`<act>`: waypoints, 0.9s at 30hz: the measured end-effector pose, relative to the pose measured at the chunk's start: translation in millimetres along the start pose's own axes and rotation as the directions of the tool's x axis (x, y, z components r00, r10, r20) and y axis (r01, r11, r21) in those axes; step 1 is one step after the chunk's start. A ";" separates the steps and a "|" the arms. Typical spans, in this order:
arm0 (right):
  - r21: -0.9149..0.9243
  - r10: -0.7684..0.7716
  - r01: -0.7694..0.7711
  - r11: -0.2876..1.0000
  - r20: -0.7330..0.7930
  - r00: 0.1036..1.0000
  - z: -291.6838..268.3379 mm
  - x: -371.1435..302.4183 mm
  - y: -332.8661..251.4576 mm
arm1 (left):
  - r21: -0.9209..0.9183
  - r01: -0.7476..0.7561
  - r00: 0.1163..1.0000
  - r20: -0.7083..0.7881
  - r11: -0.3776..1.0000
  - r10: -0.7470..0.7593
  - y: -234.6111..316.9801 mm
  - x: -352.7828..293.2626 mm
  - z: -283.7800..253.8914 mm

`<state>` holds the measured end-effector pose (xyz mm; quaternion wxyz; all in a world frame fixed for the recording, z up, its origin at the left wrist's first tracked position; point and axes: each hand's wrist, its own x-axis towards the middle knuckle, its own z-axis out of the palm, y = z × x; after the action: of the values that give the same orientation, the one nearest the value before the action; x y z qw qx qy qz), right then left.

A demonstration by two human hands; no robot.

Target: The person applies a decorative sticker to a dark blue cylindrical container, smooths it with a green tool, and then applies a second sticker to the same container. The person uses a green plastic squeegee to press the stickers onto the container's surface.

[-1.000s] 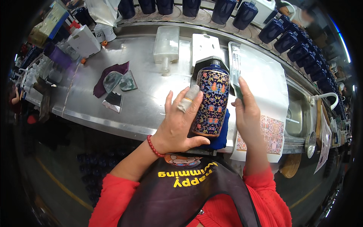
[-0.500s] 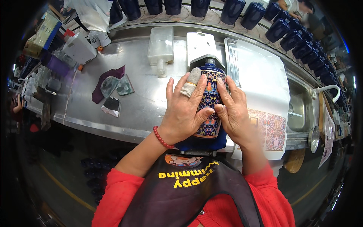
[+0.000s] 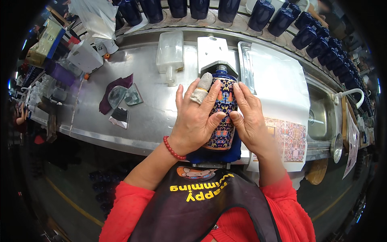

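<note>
here, left fingers and right fingers touch the patterned bottle

patterned bottle: sides part-hidden | rear blue bottles: top-cropped | right forearm: blurred

Left hand and right hand lie backs up, thumbs inward, fingers forward

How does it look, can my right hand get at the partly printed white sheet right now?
Probably yes: the white sheet lies immediately right of your right hand, with nothing visible blocking the way, though that hand rests against the patterned bottle and would need to leave it.
</note>
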<state>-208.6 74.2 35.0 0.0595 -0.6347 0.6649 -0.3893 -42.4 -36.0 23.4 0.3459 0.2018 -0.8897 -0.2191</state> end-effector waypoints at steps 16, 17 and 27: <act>-0.079 -0.052 0.052 0.996 0.008 0.999 -2.6 3.7 0.3 | 0.049 -0.013 1.000 0.028 0.999 0.011 1.8 1.1 1.1; -0.082 -0.058 0.059 0.995 0.007 0.998 -2.8 3.6 0.3 | 0.051 -0.011 0.999 0.034 0.999 0.010 2.0 1.0 1.6; -0.078 -0.033 0.037 0.996 0.044 0.998 -7.0 -4.7 -5.1 | -0.005 0.009 0.998 0.065 1.000 -0.009 4.1 -11.9 -2.4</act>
<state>-207.7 82.0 41.0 0.0417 -0.6563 0.6671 -0.3499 -33.5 -27.2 20.9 0.3162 0.1974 -0.8991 -0.2296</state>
